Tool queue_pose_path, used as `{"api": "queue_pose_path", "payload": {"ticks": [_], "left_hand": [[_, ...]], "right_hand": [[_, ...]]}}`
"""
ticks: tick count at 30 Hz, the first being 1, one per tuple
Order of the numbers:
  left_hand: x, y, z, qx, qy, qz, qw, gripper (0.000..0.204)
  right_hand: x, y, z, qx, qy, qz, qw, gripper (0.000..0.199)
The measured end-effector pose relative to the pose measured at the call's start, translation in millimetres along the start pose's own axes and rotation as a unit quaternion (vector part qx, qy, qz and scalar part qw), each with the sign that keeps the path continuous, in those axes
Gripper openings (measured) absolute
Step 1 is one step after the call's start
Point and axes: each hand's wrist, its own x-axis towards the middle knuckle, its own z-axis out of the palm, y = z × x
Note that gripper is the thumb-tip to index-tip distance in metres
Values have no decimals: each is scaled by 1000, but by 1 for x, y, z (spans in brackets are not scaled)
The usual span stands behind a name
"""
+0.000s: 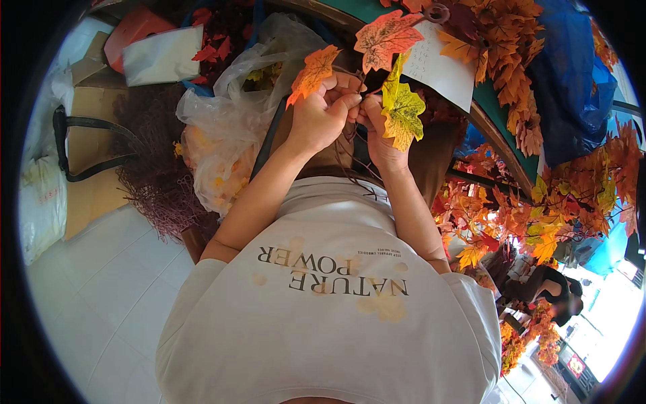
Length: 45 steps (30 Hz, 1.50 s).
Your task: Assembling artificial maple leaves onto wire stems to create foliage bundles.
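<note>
Left hand pinched closed on orange fabric maple leaf, right hand closed around yellow-green fabric maple leaf; fingertips meeting on thin brown stems between, apparently to steady them; clear plastic bag alongside, left

The left hand is pinching an orange leaf that is shading to yellow along its veins, while the right hand is pressing against a yellow-green leaf that is showing brownish speckles. Above them an orange-red leaf is showing yellow veins against a white paper sheet, and a blue plastic bag is lying beside heaps of orange, red and yellow leaves. A white shirt is carrying dark lettering and pale yellow blotches, and a clear bag is showing yellow pieces inside, beside a brown cardboard box with a black strap.
</note>
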Motion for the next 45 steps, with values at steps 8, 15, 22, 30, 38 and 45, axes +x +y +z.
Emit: {"api": "queue_pose_path", "payload": {"ticks": [8,15,22,30,38,45], "left_hand": [[2,5,2,-35,-9,0,999,12],[2,-3,-2,-29,-36,9,999,12],[-2,6,18,-127,8,75,989,18],[1,-3,-6,-157,25,-2,987,19],[4,-33,-18,-262,47,-71,961,9],[23,-117,-65,-83,145,-165,972,21]], "right_hand": [[4,-4,1,-18,-13,16,1000,14],[4,-3,-6,-101,-51,17,993,14],[22,-37,2,-364,-54,-166,915,20],[46,-108,25,-560,-61,-247,789,25],[49,-101,1,-576,-53,-306,756,12],[-5,68,-41,-661,-141,-133,725,48]]}}
